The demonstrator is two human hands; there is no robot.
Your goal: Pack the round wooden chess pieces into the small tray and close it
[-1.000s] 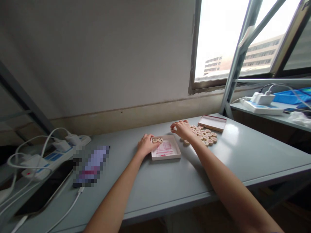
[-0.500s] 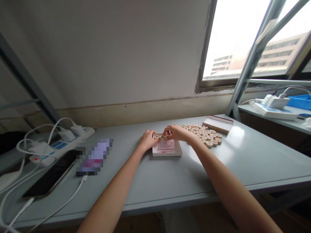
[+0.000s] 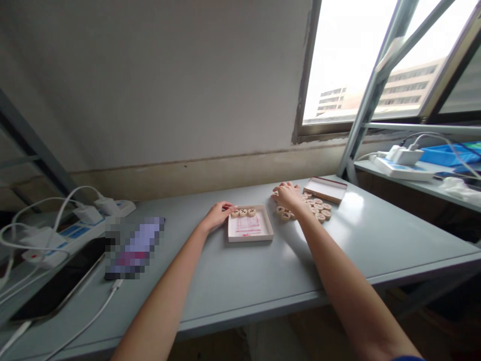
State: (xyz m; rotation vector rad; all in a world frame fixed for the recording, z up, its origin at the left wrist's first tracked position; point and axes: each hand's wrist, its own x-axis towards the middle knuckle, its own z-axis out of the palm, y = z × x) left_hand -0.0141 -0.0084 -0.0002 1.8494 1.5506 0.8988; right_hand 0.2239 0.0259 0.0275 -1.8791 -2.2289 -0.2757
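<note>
A shallow white box with red printing on its floor sits on the desk in the middle of the view. Three round wooden Chinese chess pieces form a row along its far side. My left hand grips the box's upper left edge, thumb close to the leftmost piece. To the right, my right hand is over a spread of loose Chinese chess pieces, fingers apart and pointing down. Its palm and forearm hide some of them, and I see nothing held in it.
Behind the loose pieces lies the box lid, inside up. On the left of the desk are a dark phone, a blurred-out phone and a power strip with white cables. A metal post rises at the right corner.
My right hand has moved right, from the row in the box to the loose pieces. My left hand stays at the box's edge. The view has shifted slightly to the right.
</note>
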